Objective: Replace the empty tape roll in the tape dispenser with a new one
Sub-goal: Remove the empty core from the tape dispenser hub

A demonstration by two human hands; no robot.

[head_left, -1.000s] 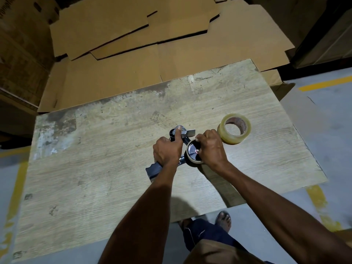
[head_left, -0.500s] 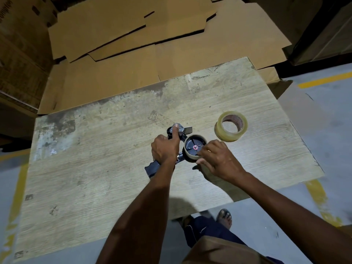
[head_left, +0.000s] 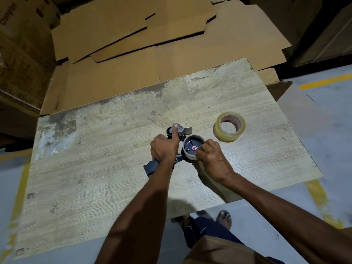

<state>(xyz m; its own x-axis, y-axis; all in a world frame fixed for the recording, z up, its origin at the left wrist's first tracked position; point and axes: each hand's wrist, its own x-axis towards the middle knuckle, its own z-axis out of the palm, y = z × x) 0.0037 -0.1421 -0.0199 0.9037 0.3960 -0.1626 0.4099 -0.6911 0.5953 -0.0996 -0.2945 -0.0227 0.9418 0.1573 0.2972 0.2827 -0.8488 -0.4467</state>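
Note:
A dark tape dispenser (head_left: 151, 167) lies on the worn wooden table (head_left: 95, 178). My left hand (head_left: 164, 148) presses it down, thumb stretched onto its metal front end. The empty brown cardboard core (head_left: 187, 156) sits on the dispenser's black wheel (head_left: 192, 145). My right hand (head_left: 211, 159) grips the core's near right rim with its fingertips. A full roll of clear tape (head_left: 230, 126) lies flat on the table, to the right and a little beyond the dispenser, apart from both hands.
Flattened cardboard sheets (head_left: 133, 35) are piled beyond the table's far edge, with stacked boxes (head_left: 21, 44) at the left. Grey floor with yellow lines (head_left: 323, 82) runs along the right side. My feet show below the table's near edge.
My right hand drew back off the core half a second ago, uncovering the black wheel, and now has its fingertips on the core's rim again. My left hand has stayed on the dispenser.

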